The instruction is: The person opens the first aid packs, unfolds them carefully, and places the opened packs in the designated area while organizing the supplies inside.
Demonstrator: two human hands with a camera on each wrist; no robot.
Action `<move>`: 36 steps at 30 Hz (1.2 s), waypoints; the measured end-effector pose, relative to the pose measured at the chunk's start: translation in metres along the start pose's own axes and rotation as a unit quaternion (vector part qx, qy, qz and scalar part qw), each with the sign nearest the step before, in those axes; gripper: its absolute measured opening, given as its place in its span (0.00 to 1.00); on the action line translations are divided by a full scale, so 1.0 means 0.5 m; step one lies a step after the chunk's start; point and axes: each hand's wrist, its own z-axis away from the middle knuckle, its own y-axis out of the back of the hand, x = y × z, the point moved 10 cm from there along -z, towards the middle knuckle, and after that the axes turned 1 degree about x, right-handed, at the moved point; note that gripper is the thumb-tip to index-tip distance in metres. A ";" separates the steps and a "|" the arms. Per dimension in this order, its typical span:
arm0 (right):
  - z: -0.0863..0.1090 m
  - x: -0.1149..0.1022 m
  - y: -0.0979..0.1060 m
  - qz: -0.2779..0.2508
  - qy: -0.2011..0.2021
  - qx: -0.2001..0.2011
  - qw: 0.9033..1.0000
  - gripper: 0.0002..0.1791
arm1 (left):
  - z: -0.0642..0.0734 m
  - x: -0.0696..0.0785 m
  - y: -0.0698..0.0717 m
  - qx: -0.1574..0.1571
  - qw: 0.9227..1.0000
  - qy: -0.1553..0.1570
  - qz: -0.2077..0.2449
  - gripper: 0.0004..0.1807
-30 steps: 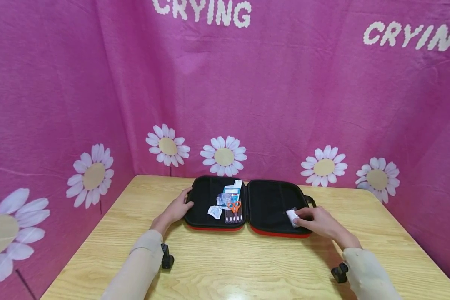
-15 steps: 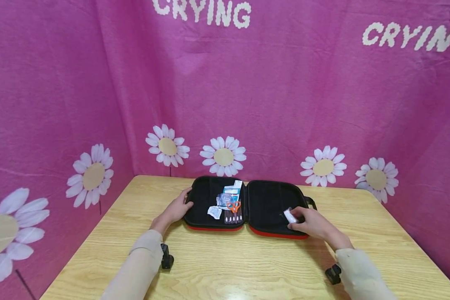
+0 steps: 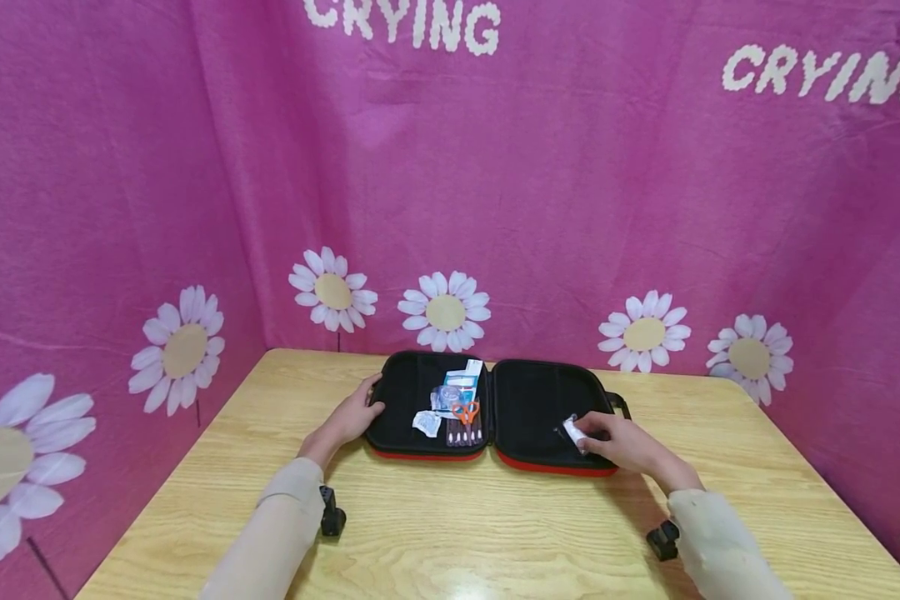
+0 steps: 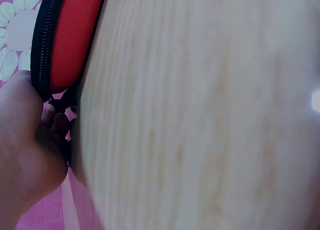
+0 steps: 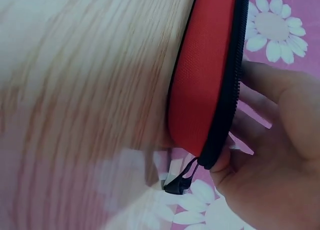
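While right grip pinches white packet, scissors (orange-handled) overlap swab pack.

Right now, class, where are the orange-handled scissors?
In the head view, the orange-handled scissors lie in the left half of the open case, by the white-tipped swabs and right of the crumpled white packet.

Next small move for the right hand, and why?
Probably carry the packet over beside the scissors: the right hand pinches it over the right half of the case, while the scissors lie among other supplies in the left half, whose edge the left hand holds.
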 end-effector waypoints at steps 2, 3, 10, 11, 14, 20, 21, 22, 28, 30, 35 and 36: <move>0.001 -0.002 -0.001 -0.003 0.005 -0.005 1.000 0.16 | 0.001 0.001 0.001 0.001 1.000 -0.001 -0.001 0.34; 0.001 -0.003 -0.002 -0.006 0.010 -0.008 1.000 0.17 | 0.001 0.002 0.001 0.002 1.000 -0.002 -0.003 0.34; -0.002 0.012 -0.007 -0.050 -0.017 -0.026 0.998 0.20 | 0.000 0.000 -0.005 -0.005 1.000 0.004 0.002 0.34; -0.003 0.017 -0.008 -0.060 -0.026 -0.029 0.997 0.20 | 0.000 0.000 -0.006 -0.005 1.000 0.003 0.002 0.34; -0.006 0.026 -0.010 -0.088 -0.043 -0.042 0.994 0.20 | 0.000 0.000 -0.004 -0.003 1.000 0.004 0.005 0.34; -0.010 0.037 -0.018 -0.148 -0.072 -0.076 0.983 0.21 | -0.002 -0.002 -0.003 -0.003 1.000 0.004 0.004 0.34; -0.011 0.038 -0.019 -0.153 -0.078 -0.079 0.982 0.21 | -0.002 -0.002 -0.003 -0.004 1.000 0.004 0.003 0.34; -0.012 0.039 -0.019 -0.155 -0.082 -0.082 0.981 0.21 | -0.002 0.000 -0.002 -0.004 1.000 0.002 -0.001 0.34; -0.017 0.038 -0.019 -0.131 -0.092 -0.083 0.984 0.22 | 0.001 0.000 0.006 -0.001 1.000 0.005 -0.006 0.34; -0.017 0.038 -0.019 -0.126 -0.088 -0.076 0.985 0.23 | 0.003 0.000 0.007 0.000 1.000 0.004 -0.007 0.34; -0.010 0.037 -0.011 -0.094 -0.068 -0.044 0.992 0.24 | 0.004 0.006 0.002 -0.002 1.000 -0.003 -0.007 0.33; -0.008 0.037 -0.007 -0.083 -0.065 -0.035 0.994 0.24 | 0.004 0.007 0.000 -0.004 1.000 -0.002 -0.005 0.34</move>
